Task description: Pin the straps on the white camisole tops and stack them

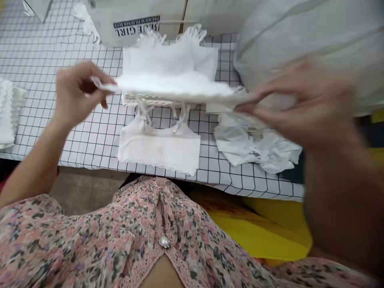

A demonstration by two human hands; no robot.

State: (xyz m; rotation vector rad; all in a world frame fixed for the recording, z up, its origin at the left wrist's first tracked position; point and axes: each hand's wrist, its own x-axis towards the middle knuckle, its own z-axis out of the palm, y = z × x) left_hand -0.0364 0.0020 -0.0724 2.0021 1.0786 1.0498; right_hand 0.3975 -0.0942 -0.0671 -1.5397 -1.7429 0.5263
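Observation:
A white strappy garment is stretched sideways between my two hands above the table, blurred by motion. My left hand pinches one end of it. At the other end my right hand, smeared a little, has thumb and fingers closed on the fabric. Behind the stretched piece lies a stack of like white garments with loose straps at its far side. Nearer to me a white camisole top lies flat, straps pointing away and scalloped hem toward me. Crumpled white garments lie to its right.
The table wears a white cloth with a black grid, its front edge close to my body. A printed cardboard box stands at the back. A large whitish bag bulges at the right. Folded white fabric lies far left.

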